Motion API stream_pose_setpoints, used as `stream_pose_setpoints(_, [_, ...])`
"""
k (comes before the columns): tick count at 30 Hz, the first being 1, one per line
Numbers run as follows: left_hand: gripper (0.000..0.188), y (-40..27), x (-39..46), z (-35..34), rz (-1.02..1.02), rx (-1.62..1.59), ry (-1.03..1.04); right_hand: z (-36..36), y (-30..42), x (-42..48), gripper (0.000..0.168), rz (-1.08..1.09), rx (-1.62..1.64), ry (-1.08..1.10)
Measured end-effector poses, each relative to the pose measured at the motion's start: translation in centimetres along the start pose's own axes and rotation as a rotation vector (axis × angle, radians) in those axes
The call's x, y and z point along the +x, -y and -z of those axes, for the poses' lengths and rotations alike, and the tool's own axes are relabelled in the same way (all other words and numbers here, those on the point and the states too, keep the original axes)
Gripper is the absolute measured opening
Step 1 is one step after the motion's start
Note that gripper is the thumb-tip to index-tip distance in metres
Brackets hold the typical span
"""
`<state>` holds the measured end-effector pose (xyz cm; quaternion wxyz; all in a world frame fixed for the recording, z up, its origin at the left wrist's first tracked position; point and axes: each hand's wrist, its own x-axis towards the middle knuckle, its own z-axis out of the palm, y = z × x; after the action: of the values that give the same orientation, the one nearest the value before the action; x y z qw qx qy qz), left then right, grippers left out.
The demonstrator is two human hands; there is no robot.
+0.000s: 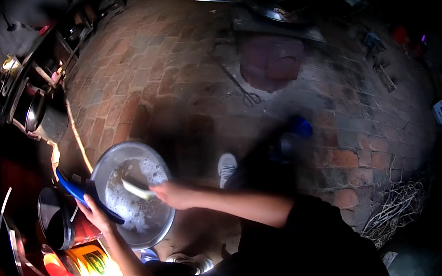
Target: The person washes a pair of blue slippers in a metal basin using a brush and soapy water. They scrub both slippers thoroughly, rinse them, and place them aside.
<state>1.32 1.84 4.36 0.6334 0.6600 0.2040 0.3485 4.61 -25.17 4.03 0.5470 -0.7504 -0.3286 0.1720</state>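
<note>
My left hand (94, 213) grips a long, curved blue-and-dark item (76, 190), shaped like a slipper; dim light leaves its kind unsure. It hangs over the left rim of a round metal basin (166, 225) of sudsy water (126, 205). Reaching in across the basin's right side, my right hand (173, 194) holds a pale, blurred brush-like tool (138, 190) above the suds. The tool's working end is too smeared to make out, and a gap separates it from the blue item.
Buckets, one red (87, 231) and one yellow (91, 259), stand at lower left with a red dipper (56, 269). Pots (51, 122) line a left shelf. Tongs (248, 95) lie on the brick floor (146, 64) near a low stove (272, 62). Twigs (395, 209) are heaped at right.
</note>
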Motion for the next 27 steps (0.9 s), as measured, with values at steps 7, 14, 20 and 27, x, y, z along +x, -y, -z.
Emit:
stream_pose_setpoints(7, [0.072,-0.3,-1.1,-0.4,0.196,-0.06,0.124,22.8,1.6,-14.5,0.043,-0.149,1.06,-0.317])
stream_pose_setpoints(14, [0.062,0.9,-1.2,-1.0,0.254,-0.122,0.23,29.2,-13.9,-40.1,0.035,-1.217,-1.027,-0.668])
stream_pose_setpoints(20, [0.063,2.3,-0.7,-1.0,-0.064,0.438,0.319,26.3,-14.4,-33.2,0.022,-0.918,-0.633,-0.277])
stream_pose_setpoints(27, [0.086,-1.0,-3.3,-3.9,-0.613,1.212,0.375,23.5,-19.3,-25.1,0.019,-1.095,-0.899,-0.028])
